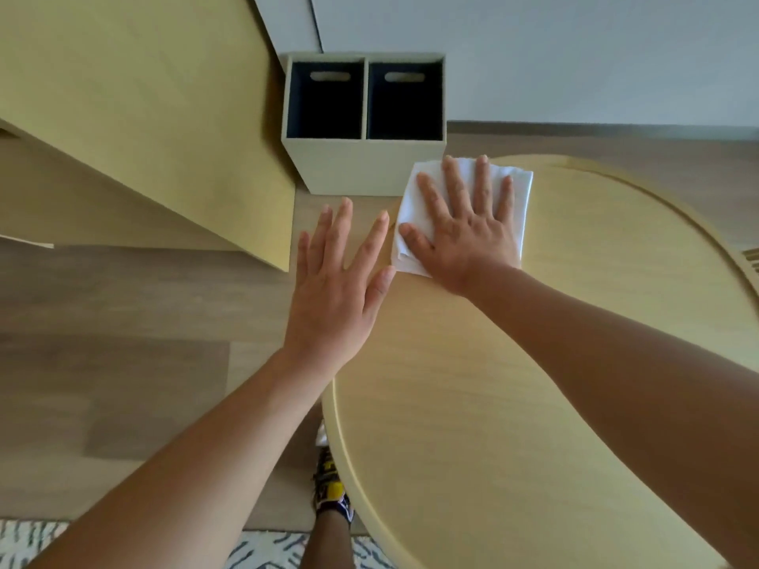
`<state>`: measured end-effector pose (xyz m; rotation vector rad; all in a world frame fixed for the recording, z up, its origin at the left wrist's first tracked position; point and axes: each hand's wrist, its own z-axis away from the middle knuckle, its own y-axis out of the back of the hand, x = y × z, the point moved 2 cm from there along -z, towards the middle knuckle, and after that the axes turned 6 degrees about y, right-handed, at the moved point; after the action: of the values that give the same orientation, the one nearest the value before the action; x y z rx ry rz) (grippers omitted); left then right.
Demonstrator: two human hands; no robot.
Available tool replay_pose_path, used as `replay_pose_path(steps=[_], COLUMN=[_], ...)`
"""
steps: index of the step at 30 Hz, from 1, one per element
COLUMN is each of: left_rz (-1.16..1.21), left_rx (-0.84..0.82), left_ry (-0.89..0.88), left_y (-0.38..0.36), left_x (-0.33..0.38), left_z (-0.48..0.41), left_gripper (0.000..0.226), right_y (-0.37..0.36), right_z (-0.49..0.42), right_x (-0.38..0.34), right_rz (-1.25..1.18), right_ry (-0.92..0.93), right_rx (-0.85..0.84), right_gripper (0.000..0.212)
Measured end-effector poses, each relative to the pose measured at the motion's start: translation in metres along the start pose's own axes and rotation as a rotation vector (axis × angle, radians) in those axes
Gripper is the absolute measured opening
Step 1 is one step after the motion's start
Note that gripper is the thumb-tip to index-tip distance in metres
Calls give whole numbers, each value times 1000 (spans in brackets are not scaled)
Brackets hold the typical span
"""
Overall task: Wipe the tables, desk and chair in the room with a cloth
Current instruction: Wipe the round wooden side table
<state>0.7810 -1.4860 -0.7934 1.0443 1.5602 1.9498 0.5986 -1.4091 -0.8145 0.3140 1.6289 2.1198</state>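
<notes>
Your flat right hand [464, 227] pins the cloth [519, 186] at the edge of the table [513, 404]; an overshoot drops it. Your left hand [341, 285], fingers straight, seemingly hovers.

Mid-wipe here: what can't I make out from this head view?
- Surface of the round table under the cloth and right hand: covered by them.
- Its right and near edges: cut off by the frame.
- The left hand: touching the table rim or hovering, cannot tell.
- The slatted object at the right edge: mostly cropped.
</notes>
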Motion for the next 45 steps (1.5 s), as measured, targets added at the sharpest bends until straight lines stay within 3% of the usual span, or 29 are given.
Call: replay_pose_path(steps=[11,18,22,33,39,45], left_rz=[75,50,41,59,52,33], left_rx=[13,-24,-57,-187,-243,-264], left_ry=[31,-78,-150,-383,-508,-580], left_y=[22,27,27,-6,-30,-55], left_x=[-52,-42,-21,112,194,261], left_z=[29,44,51,79,94,93], left_gripper=[57,58,59,59,60,60], right_y=[-11,-46,-62,-94,-101,-99], right_z=[57,141,195,342,383,395], right_x=[-111,-145,-145,-88,-18,68], right_rz=[93,22,-7,-89,-43,-67], right_ry=[301,425,407,260,198,-14], right_rx=[-126,-59,-31,106,118,173], right_gripper=[79,77,78,78,76,73])
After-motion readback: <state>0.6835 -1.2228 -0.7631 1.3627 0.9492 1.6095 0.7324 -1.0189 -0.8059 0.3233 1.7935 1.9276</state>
